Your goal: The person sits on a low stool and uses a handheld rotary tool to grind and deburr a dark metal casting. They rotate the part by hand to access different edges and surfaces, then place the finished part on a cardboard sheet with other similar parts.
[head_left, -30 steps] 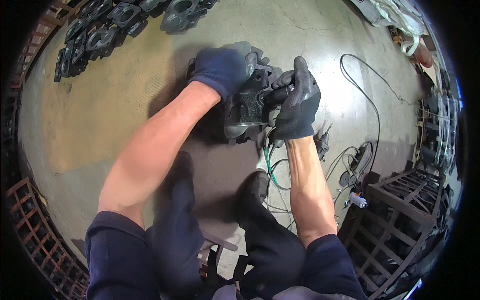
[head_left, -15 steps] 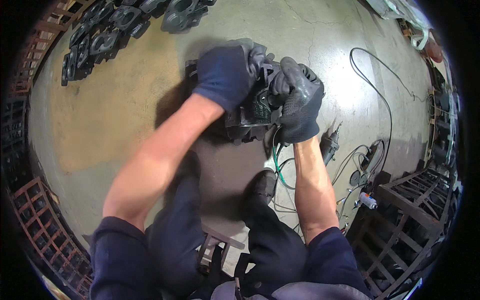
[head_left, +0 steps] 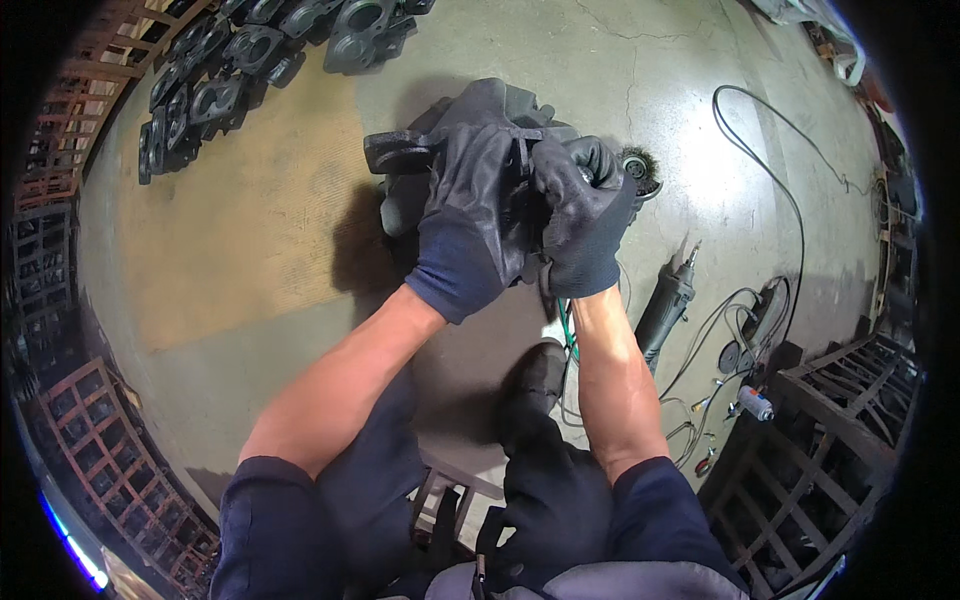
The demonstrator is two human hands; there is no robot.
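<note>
A dark cast metal part (head_left: 500, 100), bulky with flanges and a projecting lug on its left, sits in front of me above the floor. My left hand (head_left: 470, 190), in a black-coated glove with a navy cuff, grips the casting's near side, its fingertips hidden against the metal. Beside it, my right hand (head_left: 590, 190) is gloved too, with its fingers curled at the casting's right side. A small pale spot shows between those fingers, too little to name. Just past the right knuckles is a round wire brush (head_left: 637, 165) on a tool whose body is mostly hidden.
A die grinder (head_left: 668, 305) lies on the floor to the right, near cables (head_left: 770, 200) and a small spray can (head_left: 755, 403). Several dark castings (head_left: 255, 45) stand at the far left. Metal crates (head_left: 130, 460) line the left; another crate (head_left: 830, 420) is at the right.
The casting has been turned, so its lug now points left. My left hand has come nearer and flattened over it. My right hand has shifted slightly left, and the wire brush has come into sight.
</note>
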